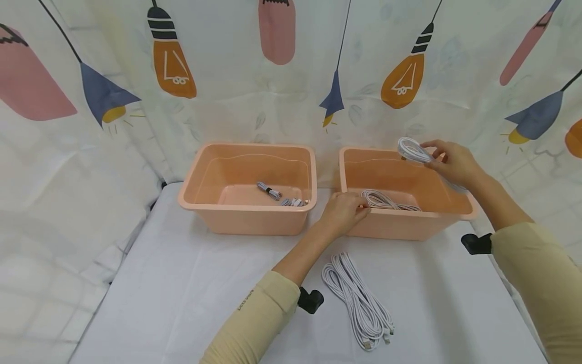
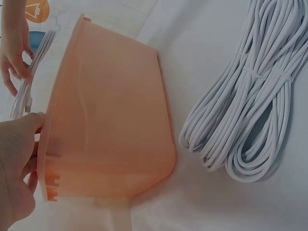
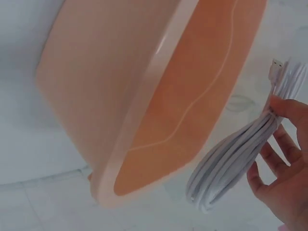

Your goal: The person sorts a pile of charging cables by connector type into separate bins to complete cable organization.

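My right hand (image 1: 452,162) pinches a coiled white USB cable (image 1: 413,150) above the right peach bin (image 1: 386,222). In the right wrist view the thumb and fingers close round the cable bundle (image 3: 231,154), and a USB plug sticks out past the thumb. My left hand (image 1: 343,215) is at the front left rim of that bin, with its fingers bent over the edge. The left wrist view shows the thumb against the rim and other fingers partly hidden behind it. Another coiled white cable (image 1: 384,198) lies inside the bin, near the left fingertips.
Left of it stands a second peach bin (image 1: 247,222) with small grey and white cables (image 1: 269,190) inside. Several bundled white cables (image 1: 356,301) lie on the white-covered table (image 1: 182,293) in front. A printed curtain (image 1: 291,111) hangs behind the bins.
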